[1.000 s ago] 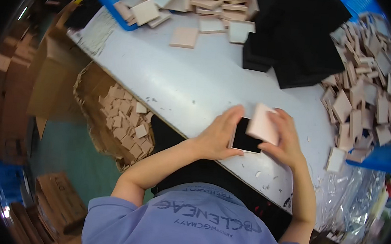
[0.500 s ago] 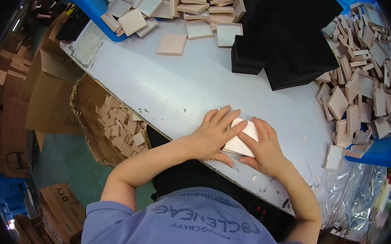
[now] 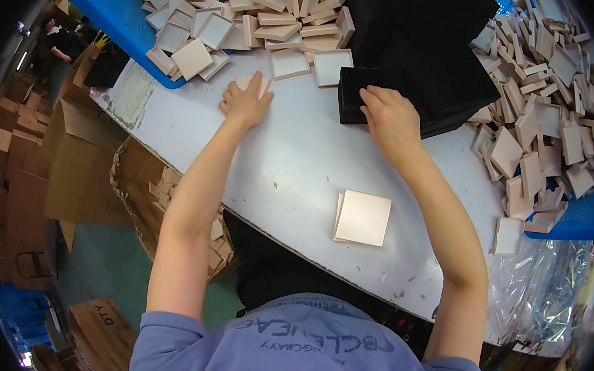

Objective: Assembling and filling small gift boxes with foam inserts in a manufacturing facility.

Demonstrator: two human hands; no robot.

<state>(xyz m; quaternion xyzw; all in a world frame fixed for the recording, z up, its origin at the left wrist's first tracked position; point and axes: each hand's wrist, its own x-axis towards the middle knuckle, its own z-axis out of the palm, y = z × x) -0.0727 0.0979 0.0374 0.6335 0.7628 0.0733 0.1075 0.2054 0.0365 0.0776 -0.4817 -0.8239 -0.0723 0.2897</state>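
My left hand [image 3: 246, 103] is closed over a pale pink square box piece [image 3: 266, 85] at the far side of the table, fingers bent over it and covering most of it. My right hand [image 3: 391, 120] has its fingers curled together at the top of a short stack of black square pads [image 3: 353, 96]; its fingertips pinch at the upper pad. Between my arms lies a pale pink square box [image 3: 364, 219], flat on the table. A second pale edge shows along its left side.
Pale pink box halves are heaped at the far left by a blue basket [image 3: 108, 14] and at the right over another blue basket [image 3: 577, 220]. Tall black stacks [image 3: 451, 93] stand between them. A carton [image 3: 127, 172] holds more pieces beside the table. Clear plastic [image 3: 539, 295] lies at right.
Both hands have left the pale box in front of me and reached forward. My left hand has gone to the box piece, my right to the black pads. The pale box stays on the table.
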